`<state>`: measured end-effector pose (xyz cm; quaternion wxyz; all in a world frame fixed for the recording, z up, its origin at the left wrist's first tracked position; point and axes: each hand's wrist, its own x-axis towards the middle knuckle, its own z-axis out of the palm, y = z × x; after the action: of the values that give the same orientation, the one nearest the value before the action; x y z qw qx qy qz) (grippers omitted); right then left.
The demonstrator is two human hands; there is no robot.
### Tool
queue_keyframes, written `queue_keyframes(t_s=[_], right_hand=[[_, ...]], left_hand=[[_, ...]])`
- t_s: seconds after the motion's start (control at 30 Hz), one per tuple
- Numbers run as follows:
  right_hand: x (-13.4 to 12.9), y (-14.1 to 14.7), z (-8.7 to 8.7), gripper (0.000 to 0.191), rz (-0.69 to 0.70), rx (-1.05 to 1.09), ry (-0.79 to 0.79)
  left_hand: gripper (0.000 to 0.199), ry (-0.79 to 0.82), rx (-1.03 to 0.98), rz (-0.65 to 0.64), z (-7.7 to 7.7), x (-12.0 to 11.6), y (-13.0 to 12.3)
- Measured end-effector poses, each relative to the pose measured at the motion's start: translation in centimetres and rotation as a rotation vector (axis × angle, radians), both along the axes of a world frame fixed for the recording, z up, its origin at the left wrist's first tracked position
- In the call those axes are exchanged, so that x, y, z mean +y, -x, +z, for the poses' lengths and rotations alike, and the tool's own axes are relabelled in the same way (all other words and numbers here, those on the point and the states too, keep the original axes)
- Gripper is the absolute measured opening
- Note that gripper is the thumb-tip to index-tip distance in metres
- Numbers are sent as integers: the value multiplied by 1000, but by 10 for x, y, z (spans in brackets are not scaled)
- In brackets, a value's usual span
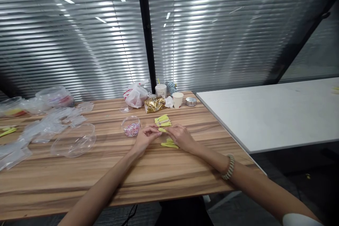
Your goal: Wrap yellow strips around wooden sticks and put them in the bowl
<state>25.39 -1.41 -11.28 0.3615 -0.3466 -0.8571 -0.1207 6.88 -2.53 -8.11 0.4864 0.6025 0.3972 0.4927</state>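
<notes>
Between the fingertips of both hands is a small yellow strip (162, 130), just above the wooden table. My left hand (146, 137) pinches its left end, the fingers closed. My right hand (182, 137) holds its other side with bent fingers, partly covering it. Right behind the hands lies a row of yellow strips (162, 120) with pale bands across them. A few more yellow strips (170, 143) rest in front, under my right hand. Left of my left hand stands a clear round tub (131, 127) holding many small pink and purple pieces, too small to name.
A clear plastic lid or bowl (74, 141) and flat clear plastic bags (50, 123) spread over the left. At the back stand a white plastic bag (136, 95), a gold wrapper (154, 104), a paper cup (177, 100) and a round tin (191, 101). A white table (272, 116) adjoins at right.
</notes>
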Motion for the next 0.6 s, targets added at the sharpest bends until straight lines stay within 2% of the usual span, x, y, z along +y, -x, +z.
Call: queue_keyframes(t_s=[0.2, 0.33, 0.43, 0.6], right_hand=[[0, 0, 1, 20, 59, -21, -10], [-1, 0, 3, 18, 89, -32, -16], [-1, -1, 5, 20, 60, -35, -30], [1, -5, 7, 35, 11, -160, -33]], left_hand=[[43, 56, 22, -5, 1, -2, -2], [32, 22, 106, -1, 0, -3, -3], [33, 42, 112, 20, -3, 0, -2], [35, 81, 83, 81, -5, 4, 2]])
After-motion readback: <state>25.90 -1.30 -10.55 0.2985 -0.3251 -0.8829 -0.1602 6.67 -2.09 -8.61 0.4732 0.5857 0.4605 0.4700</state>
